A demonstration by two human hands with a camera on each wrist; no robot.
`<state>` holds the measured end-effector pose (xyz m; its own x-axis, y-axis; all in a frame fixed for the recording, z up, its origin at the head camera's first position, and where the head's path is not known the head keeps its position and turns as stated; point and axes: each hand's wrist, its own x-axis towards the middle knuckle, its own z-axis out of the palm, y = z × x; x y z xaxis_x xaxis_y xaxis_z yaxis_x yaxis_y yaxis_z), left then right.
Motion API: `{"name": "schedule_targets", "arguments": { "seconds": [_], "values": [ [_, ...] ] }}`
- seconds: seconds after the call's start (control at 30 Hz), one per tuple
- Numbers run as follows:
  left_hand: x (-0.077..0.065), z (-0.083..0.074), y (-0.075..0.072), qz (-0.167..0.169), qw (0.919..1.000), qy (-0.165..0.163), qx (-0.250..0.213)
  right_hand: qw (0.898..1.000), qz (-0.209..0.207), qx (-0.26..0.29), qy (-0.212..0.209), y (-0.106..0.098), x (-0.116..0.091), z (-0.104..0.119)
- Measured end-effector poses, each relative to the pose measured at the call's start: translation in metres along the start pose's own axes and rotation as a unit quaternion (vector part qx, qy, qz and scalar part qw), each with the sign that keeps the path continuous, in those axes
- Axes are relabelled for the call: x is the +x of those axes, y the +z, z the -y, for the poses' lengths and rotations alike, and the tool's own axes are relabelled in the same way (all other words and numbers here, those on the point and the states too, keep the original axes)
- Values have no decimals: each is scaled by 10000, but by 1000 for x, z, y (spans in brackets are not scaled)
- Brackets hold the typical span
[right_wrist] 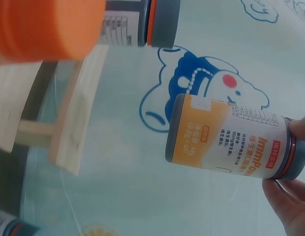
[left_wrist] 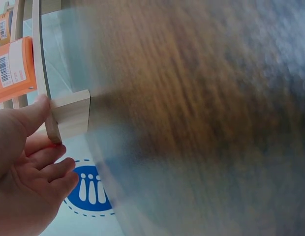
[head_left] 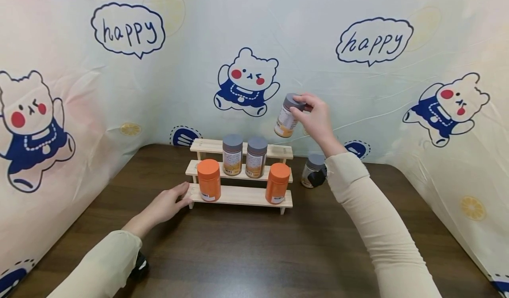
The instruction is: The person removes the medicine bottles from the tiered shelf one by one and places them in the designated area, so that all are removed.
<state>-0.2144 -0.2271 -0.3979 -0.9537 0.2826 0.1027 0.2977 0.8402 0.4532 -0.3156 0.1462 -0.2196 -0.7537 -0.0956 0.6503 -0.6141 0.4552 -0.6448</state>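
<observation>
My right hand (head_left: 317,116) pinches a grey-lidded supplement bottle (head_left: 286,120) by its lid, up in the air above the right end of a three-step wooden rack (head_left: 234,195). In the right wrist view, the white and orange label of this bottle (right_wrist: 226,137) faces the camera. My left hand (head_left: 169,203) grips the left end of the lowest step; the left wrist view shows thumb and fingers around the board (left_wrist: 54,130). Two grey-lidded bottles (head_left: 232,156) stand on the middle step. Orange bottles stand at the left (head_left: 209,181) and right (head_left: 278,184) of the lowest step.
Another grey-lidded bottle (head_left: 310,174) stands on the brown table (head_left: 238,249) right of the rack, partly hidden by the right wrist's black camera (head_left: 317,177). A printed cloth (head_left: 254,33) hangs behind and along both sides of the table.
</observation>
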Motion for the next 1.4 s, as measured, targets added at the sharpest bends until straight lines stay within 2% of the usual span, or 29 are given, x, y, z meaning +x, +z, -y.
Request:
{"name": "schedule_targets", "arguments": {
  "seconds": [0.17,0.73,0.93,1.4],
  "values": [
    [0,1,0,-17,10000,28,-2,9998,-77,-134,-119,-12,-5,-4],
    [0,2,1,-9,10000,53,-11,9993,-234,-252,117,-50,-27,-30],
    [0,1,0,-23,10000,44,26,9978,-341,-444,352,-60,-34,-44],
    [1,1,1,24,10000,-6,17,9932,-740,-722,529,-84,-55,-80]
  ]
}}
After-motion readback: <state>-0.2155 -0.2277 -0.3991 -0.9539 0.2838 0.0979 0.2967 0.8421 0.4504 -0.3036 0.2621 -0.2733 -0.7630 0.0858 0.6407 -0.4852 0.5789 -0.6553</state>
